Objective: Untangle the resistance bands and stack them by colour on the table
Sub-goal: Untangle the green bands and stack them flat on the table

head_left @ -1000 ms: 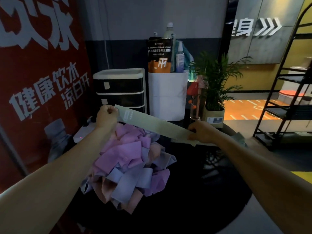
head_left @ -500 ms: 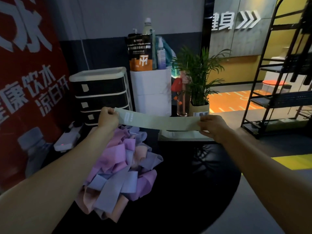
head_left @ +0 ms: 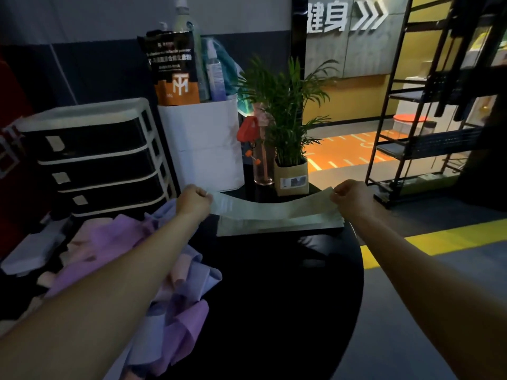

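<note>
A pale green resistance band (head_left: 270, 208) is stretched flat between my hands. My left hand (head_left: 193, 201) grips its left end and my right hand (head_left: 352, 198) pinches its right end. The band sags slightly just above a flat stack of pale green bands (head_left: 277, 226) lying at the far side of the round black table (head_left: 288, 297). On the table's left lies a tangled heap of purple, lavender and pink bands (head_left: 170, 297), partly hidden under my left forearm.
Behind the table stand a black-and-white drawer unit (head_left: 96, 154), a white box (head_left: 203, 144) holding bottles and a pouch, a pink bottle (head_left: 262, 160) and a potted plant (head_left: 290, 171). A black metal rack (head_left: 428, 105) stands at the right.
Both hands have carried the stretched green band rightwards and down over the green stack. The camera view has swung to the right.
</note>
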Motion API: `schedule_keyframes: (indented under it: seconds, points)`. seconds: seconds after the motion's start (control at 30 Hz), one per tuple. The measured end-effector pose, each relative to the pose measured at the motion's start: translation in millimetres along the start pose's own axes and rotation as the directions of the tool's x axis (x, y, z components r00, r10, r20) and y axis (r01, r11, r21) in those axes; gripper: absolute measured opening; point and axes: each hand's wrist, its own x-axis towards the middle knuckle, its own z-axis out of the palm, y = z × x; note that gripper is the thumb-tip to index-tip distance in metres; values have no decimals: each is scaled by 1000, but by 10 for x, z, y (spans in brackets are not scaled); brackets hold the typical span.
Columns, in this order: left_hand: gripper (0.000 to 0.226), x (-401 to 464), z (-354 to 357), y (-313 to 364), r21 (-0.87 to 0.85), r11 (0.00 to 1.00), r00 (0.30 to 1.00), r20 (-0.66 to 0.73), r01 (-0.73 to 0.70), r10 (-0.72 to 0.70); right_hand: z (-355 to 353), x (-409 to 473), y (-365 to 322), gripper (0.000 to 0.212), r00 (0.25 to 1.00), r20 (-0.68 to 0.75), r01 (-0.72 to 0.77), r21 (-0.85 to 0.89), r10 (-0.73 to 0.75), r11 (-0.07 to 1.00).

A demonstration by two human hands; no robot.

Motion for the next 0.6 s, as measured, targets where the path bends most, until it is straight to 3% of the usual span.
schedule_keyframes:
  seconds: [0.07,0.23,0.3,0.6]
  points:
    - [16,64,117,-37,75,997,1000,9,-11,10,20,74,69,12,1000,4,0,-54,0,999]
    - [31,167,337,-138,239,971,996,84,-19,-1,73,184,186,14,1000,6,30,-211,-29,977]
    - [16,191,396,-181,264,964,994,113,-30,0,106,206,233,14,999,15,46,-284,-43,958]
    - [10,209,539,-334,267,961,994,95,-77,53,170,206,410,14,996,-2,86,-383,-94,920]
